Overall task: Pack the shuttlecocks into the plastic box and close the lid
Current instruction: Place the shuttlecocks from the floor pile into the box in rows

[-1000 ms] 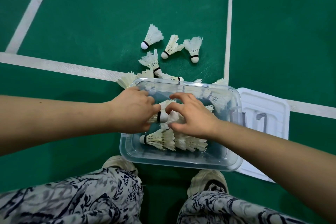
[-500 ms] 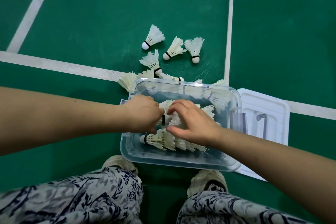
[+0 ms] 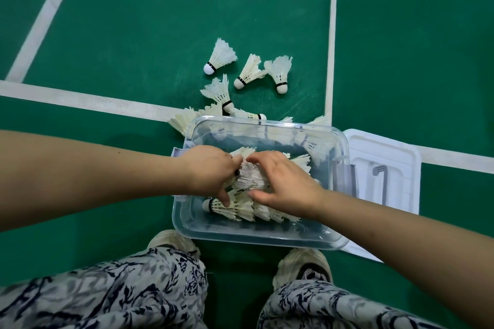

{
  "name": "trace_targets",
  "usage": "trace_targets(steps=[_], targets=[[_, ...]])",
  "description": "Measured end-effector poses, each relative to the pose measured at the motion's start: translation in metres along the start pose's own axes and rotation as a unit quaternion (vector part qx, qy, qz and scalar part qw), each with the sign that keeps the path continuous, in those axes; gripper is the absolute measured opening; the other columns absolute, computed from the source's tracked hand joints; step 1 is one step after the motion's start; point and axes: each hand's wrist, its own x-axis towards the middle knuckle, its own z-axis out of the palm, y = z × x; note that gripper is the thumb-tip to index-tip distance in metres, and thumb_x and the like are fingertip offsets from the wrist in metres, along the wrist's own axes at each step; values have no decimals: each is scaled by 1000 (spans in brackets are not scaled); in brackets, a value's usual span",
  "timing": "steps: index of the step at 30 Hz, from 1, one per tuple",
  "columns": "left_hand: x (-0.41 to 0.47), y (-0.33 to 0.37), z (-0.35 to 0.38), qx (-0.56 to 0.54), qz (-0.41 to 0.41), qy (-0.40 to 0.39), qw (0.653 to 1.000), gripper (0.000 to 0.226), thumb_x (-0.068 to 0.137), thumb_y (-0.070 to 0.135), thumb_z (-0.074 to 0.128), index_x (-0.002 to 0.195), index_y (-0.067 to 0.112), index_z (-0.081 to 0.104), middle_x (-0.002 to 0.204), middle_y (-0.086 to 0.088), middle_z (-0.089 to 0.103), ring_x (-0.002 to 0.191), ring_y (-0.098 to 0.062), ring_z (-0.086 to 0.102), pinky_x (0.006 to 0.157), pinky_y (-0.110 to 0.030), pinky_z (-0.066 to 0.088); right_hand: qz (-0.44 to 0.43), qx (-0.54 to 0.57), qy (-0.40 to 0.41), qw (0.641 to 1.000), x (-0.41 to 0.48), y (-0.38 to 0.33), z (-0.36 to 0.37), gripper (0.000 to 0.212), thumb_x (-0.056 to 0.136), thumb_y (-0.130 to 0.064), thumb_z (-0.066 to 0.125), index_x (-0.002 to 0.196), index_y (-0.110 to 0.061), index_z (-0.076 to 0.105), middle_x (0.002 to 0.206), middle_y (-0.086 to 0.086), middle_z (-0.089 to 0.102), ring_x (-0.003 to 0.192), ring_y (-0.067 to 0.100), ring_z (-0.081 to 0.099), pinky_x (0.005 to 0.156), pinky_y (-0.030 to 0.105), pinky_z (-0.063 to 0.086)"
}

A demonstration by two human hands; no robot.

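A clear plastic box (image 3: 267, 239) sits on the green court floor in front of my feet. Inside it lie several white feather shuttlecocks; a row (image 3: 235, 208) rests along the near side. My left hand (image 3: 207, 171) and my right hand (image 3: 283, 181) are both down in the box, gripping a shuttlecock (image 3: 251, 173) between them. Several loose shuttlecocks (image 3: 220, 57) lie on the floor beyond the box, some pressed against its far wall. The white lid (image 3: 385, 152) lies flat to the right of the box.
White court lines (image 3: 80, 100) cross the green floor, one running away at the right (image 3: 332, 35). My patterned trouser legs (image 3: 120, 294) and pale shoes (image 3: 302, 267) fill the bottom of the view, close to the box's near edge.
Both hands have sunk lower into the box and pressed closer together around the shuttlecock. The box and the loose shuttlecocks on the floor have stayed put.
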Motion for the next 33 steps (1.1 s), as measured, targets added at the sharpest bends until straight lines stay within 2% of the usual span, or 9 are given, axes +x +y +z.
trace_targets(steps=[3, 6, 12, 14, 18, 20, 23, 28, 33], targets=[[-2, -3, -1, 30, 13, -4, 999, 67, 69, 61, 64, 110, 13, 44, 102, -5, 61, 93, -25, 58, 74, -34, 45, 2, -15, 2, 1000, -3, 3, 4, 66, 86, -41, 58, 141, -21, 26, 146, -1, 34, 135, 13, 27, 111, 25, 21], [-8, -8, -3, 105, 32, 3, 994, 61, 72, 64, 59, 107, 14, 50, 103, -4, 64, 97, -24, 56, 89, -35, 37, 7, -26, 4, 1000, -6, 5, 8, 70, 86, -40, 57, 144, -23, 21, 152, -1, 23, 140, 15, 22, 115, 26, 15], [-6, -6, 2, 146, 13, -48, 988, 48, 79, 61, 53, 98, 18, 65, 96, 0, 68, 92, -21, 58, 87, -34, 36, 32, -64, -22, 997, -4, 6, 11, 75, 85, -45, 57, 145, -22, 18, 149, 1, 29, 138, 18, 24, 114, 33, 18], [-2, -1, 7, 135, 10, -59, 989, 41, 80, 52, 57, 101, 18, 62, 96, -1, 67, 90, -22, 59, 88, -35, 41, 37, -74, -28, 996, -3, 7, 12, 75, 85, -46, 57, 145, -22, 19, 148, 1, 31, 137, 19, 26, 114, 35, 20], [3, 1, 13, 120, 18, -48, 991, 30, 84, 16, 51, 113, 11, 46, 94, -7, 65, 85, -28, 61, 67, -32, 40, 44, -79, -29, 995, -4, 10, 14, 74, 84, -46, 58, 144, -22, 22, 146, 1, 33, 135, 20, 28, 113, 36, 22], [6, 1, 11, 107, 22, -52, 993, 30, 84, 8, 46, 114, 11, 43, 96, -9, 64, 84, -29, 60, 62, -31, 38, 46, -72, -27, 996, -5, 11, 14, 72, 84, -45, 58, 143, -22, 24, 145, 1, 34, 134, 20, 29, 113, 36, 23], [9, 2, 5, 62, 11, -67, 996, 30, 86, 8, 43, 116, 10, 45, 106, -13, 55, 88, -30, 57, 62, -32, 38, 46, -68, -26, 996, -5, 13, 15, 70, 84, -46, 56, 142, -22, 25, 144, 1, 35, 133, 20, 30, 112, 36, 24], [8, 3, -4, -9, -1, -95, 995, 32, 85, 9, 47, 117, 9, 44, 114, -15, 38, 75, -26, 46, 67, -37, 43, 48, -65, -25, 996, -4, 13, 13, 66, 86, -46, 53, 142, -22, 26, 144, 0, 36, 132, 20, 30, 112, 35, 24], [10, 2, -3, -30, -24, -108, 993, 42, 86, 16, 47, 126, 9, 36, 119, -20, 41, 104, -35, 49, 89, -42, 43, 54, -56, -27, 997, -5, 12, 13, 64, 89, -47, 49, 143, -22, 24, 143, 2, 37, 131, 21, 32, 111, 37, 26]])
